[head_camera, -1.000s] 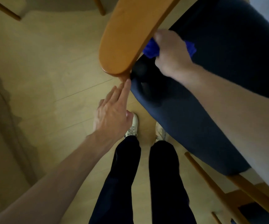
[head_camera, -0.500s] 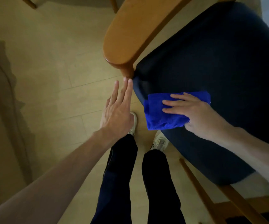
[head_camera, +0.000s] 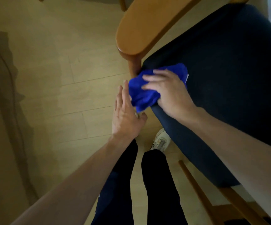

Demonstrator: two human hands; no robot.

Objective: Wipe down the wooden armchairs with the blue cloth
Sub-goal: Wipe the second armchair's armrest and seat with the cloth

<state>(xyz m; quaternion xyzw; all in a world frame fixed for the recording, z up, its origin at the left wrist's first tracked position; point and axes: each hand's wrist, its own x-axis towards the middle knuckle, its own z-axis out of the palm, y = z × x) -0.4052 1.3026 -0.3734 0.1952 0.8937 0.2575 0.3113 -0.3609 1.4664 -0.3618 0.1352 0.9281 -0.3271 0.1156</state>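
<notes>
A wooden armchair fills the right side, with a broad orange-brown armrest point(head_camera: 147, 25) at the top and a dark blue seat cushion point(head_camera: 229, 95). The blue cloth point(head_camera: 141, 93) lies bunched on the cushion's front left corner, just below the armrest's wooden post point(head_camera: 134, 65). My right hand point(head_camera: 169, 93) lies on top of the cloth with its fingers spread over it and its thumb under the cloth's edge. My left hand point(head_camera: 125, 114) hovers beside the cloth with straight fingers, its fingertips at the cloth's left edge.
Pale wood-plank floor point(head_camera: 66, 95) spreads to the left. My dark-trousered legs point(head_camera: 131, 184) and a white shoe point(head_camera: 160, 142) stand at the chair's front. A lower wooden rail point(head_camera: 196, 189) of the chair runs at the bottom right. Another chair's leg point(head_camera: 122, 4) shows at the top.
My right hand brought the cloth from under the armrest down onto the cushion, then slid it left to the cushion's front corner. My left hand stayed beside the corner.
</notes>
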